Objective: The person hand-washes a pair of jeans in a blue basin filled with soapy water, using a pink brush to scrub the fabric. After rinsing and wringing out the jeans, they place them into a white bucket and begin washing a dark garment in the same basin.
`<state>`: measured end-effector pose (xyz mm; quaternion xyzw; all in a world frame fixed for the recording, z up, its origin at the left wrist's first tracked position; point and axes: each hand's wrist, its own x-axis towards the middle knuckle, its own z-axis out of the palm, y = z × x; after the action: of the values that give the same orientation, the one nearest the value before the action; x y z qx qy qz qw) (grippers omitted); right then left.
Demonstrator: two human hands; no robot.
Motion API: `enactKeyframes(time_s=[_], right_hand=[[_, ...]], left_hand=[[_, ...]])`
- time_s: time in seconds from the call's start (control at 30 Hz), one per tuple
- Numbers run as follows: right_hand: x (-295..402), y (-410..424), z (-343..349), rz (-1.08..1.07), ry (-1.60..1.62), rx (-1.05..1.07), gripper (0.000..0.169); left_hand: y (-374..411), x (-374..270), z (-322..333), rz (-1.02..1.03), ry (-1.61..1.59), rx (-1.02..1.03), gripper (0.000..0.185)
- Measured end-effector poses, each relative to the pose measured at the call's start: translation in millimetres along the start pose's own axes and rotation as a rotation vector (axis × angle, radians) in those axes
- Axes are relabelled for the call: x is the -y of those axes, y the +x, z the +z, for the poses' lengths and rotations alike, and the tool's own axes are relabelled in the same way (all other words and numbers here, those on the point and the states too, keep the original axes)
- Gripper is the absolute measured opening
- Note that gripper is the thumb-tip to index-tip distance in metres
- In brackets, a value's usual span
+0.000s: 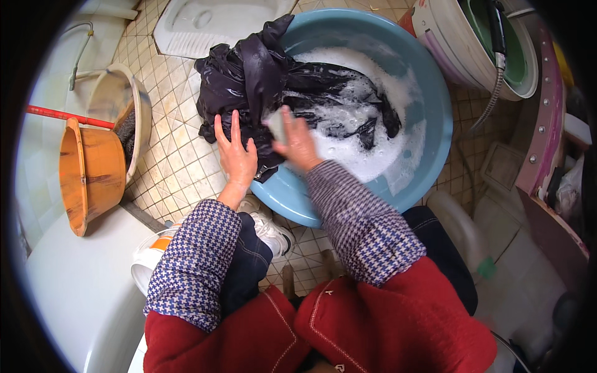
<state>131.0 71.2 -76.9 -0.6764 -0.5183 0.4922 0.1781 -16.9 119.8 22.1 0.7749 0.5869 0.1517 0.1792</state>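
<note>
A wet black garment (pixel 266 70) hangs bunched over the left rim of a blue plastic basin (pixel 431 140). The rest of it trails into white soapy foam (pixel 345 158) inside. My left hand (pixel 235 156) lies on the bunched cloth with its fingers spread. In my right hand (pixel 298 142) is a pale block, apparently a bar of soap (pixel 276 125), against the garment at the basin's left side. The right hand is blurred. A metal zipper end (pixel 258 176) shows at the cloth's lower edge.
A squat toilet pan (pixel 186 28) lies beyond the basin. Orange (pixel 100 172) and beige tubs stand at left, near a white bucket (pixel 144 268). At right are a large white bucket (pixel 447 51), a shower hose (pixel 489 102) and a translucent jug (pixel 454 219).
</note>
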Motion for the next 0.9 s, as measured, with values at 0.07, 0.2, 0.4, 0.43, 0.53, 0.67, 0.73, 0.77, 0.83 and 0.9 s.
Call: enactKeyframes(time_s=[0.07,0.2,0.4,0.43,0.53,0.67,0.73,0.77,0.83,0.9], right_hand=[[-42.1,-8.1,-35.9,0.077,-0.026,-0.123,0.098],[-47.5,-30.3,-82.5,0.066,-0.429,-0.632,0.094],[45.5,-36.9,0.5,-0.147,0.335,-0.11,0.091],[34.6,-38.2,1.0,-0.091,0.054,-0.054,0.087],[-52.5,-35.5,-55.2,0.329,0.503,0.052,0.078],[-57.7,-37.3,-76.2,0.39,0.075,-0.364,0.075],[-4.5,-31.6,-41.8,0.031,0.254,-0.53,0.087],[16.4,-27.9,-25.2,-0.174,0.406,-0.438,0.094],[27.7,-18.6,-14.8,-0.164,0.167,-0.228,0.096],[5.9,-12.9,-24.8,-0.171,-0.23,-0.222,0.093]], left_hand=[[-0.2,0.8,0.0,0.017,0.018,-0.004,0.077],[-1.0,3.1,2.2,0.016,0.023,-0.014,0.077],[-1.8,4.7,2.3,0.007,0.017,-0.006,0.077],[-1.5,4.4,2.2,0.036,0.033,-0.023,0.077],[-1.4,4.3,2.0,0.048,0.024,-0.029,0.077],[-0.9,3.5,2.9,0.033,0.036,-0.023,0.076],[-0.3,2.9,2.9,0.01,0.041,-0.012,0.076],[-0.4,2.6,2.5,0.018,0.04,-0.017,0.077],[0.3,1.8,1.5,0.019,0.041,-0.013,0.077],[0.6,1.2,0.7,0.018,0.046,-0.011,0.077]])
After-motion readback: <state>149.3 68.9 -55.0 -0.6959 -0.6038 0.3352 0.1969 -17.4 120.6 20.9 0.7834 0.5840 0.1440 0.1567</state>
